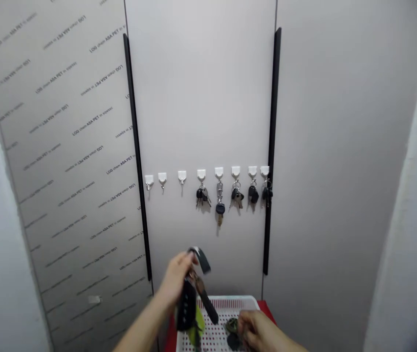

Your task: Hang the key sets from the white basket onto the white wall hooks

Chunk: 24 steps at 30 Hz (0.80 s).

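Observation:
My left hand (pixel 177 277) is closed on a bunch of keys (pixel 186 305), raised over the left part of a white plastic basket (pixel 230 301). From it hang a black car key fob, a dark strap loop (pixel 203 260), a brown-and-black key and a yellow-green tag (pixel 198 326). Low over the basket's right side, my right hand (pixel 254 328) has its fingers curled together. Beside those fingers is an olive-green and dark bundle (pixel 232 332); whether they grip it is partly hidden.
White hooks (pixel 182 176) run in a row across the grey door panel (pixel 201 98). Those on the right carry key bunches (pixel 220 208); three at the left hold nothing. Long black handles (pixel 272 146) edge the panel. A red surface (pixel 267 310) shows under the basket.

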Available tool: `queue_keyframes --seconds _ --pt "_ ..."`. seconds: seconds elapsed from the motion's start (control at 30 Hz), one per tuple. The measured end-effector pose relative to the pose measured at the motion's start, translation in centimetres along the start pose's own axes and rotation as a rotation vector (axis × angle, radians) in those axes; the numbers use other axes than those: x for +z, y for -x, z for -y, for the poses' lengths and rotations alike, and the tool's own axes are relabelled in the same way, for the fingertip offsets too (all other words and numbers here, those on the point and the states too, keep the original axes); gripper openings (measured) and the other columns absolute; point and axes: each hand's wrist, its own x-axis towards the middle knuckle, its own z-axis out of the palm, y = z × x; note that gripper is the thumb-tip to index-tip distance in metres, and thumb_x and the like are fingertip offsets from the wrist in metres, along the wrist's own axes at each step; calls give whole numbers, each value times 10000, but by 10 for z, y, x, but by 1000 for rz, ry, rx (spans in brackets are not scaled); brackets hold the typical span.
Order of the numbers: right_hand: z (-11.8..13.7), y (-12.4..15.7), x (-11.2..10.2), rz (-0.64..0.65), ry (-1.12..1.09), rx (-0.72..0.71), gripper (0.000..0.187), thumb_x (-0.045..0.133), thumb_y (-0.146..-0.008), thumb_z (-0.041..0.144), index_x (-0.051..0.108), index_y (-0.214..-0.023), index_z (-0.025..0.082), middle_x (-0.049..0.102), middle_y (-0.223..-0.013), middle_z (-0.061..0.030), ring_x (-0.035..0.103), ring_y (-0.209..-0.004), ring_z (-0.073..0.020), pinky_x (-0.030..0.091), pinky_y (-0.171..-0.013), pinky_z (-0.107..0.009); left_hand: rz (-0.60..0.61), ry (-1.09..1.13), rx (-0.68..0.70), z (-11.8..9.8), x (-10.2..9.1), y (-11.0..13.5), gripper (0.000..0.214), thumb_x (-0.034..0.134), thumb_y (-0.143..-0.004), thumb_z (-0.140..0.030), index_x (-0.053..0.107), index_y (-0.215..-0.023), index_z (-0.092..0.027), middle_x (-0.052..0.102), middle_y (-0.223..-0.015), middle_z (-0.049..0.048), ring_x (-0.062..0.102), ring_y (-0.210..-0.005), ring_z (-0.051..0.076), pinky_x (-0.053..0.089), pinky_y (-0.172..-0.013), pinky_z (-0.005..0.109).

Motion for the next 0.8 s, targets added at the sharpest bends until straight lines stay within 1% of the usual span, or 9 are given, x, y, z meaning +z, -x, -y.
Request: queue_keyframes --seconds 0.1,0.17,0.23,0.3,0.4,0.47,0.63,0.7,0.8 --pt "11 -5 -20 -103 67 -70 149 340 -564 99 482 -567 144 473 -516 16 416 -512 -85 304 -474 -184 131 -220 -23 57 27 9 275 372 -636 -398 456 -619 -136 415 -506 -28 395 -503 85 317 -497 199" --pt "31 -12 -43 -255 49 -139 145 342 -626 169 478 -579 142 507 -565 -8 454 -566 -109 343 -536 -207 183 -455 11 81 33 17 199 429 -603 -325 492 -651 -141 487 -635 -8 431 -652 115 331 -614 215" --pt "60 -23 -69 -451 -19 -200 180 351 -661 247 493 -671 137 547 -678 -38 488 -665 -130 363 -630 -227 225 -661 62 91 32 23 200 476 -551 -231 524 -734 -167 514 -781 2 422 -793 145 306 -726 238" --pt "94 -38 -93 -646 -82 -236 231 389 -648 280 501 -786 133 557 -800 -56 496 -750 -135 358 -702 -240 276 -759 70 89 27 24 356 497 -501 -167 518 -855 -195 500 -898 13 402 -881 169 285 -781 256" --pt "136 -65 -117 -852 -118 -281 325 418 -633 299 481 -898 123 546 -871 -74 500 -772 -127 364 -704 -240 282 -673 27 67 19 10 472 501 -490 -147 469 -958 -202 486 -953 35 421 -894 170 310 -785 249" --pt "151 -83 -124 -923 -64 -237 343 436 -620 305 482 -909 126 559 -826 -69 506 -742 -129 366 -682 -244 156 -527 65 40 15 -10 426 481 -531 -159 456 -955 -190 490 -960 52 441 -876 158 322 -787 243" --pt "156 -102 -129 -949 103 -106 215 388 -633 331 515 -630 157 548 -592 -31 493 -588 -139 353 -541 -238 -306 -229 218 -43 16 -74 453 529 -557 -242 394 -976 -133 470 -1004 106 463 -874 166 354 -751 278" --pt "157 -99 -133 -946 53 -153 220 346 -651 323 486 -599 161 536 -565 -18 479 -531 -122 341 -494 -218 -375 -218 223 -65 22 -94 519 562 -532 -297 379 -988 -128 496 -954 113 484 -842 170 366 -720 283" --pt "168 -93 -145 -925 -15 -237 212 328 -659 319 456 -597 161 519 -534 -2 465 -479 -99 332 -465 -196 -447 -295 201 -79 36 -113 533 583 -498 -335 393 -954 -134 538 -849 95 510 -768 173 377 -669 284"
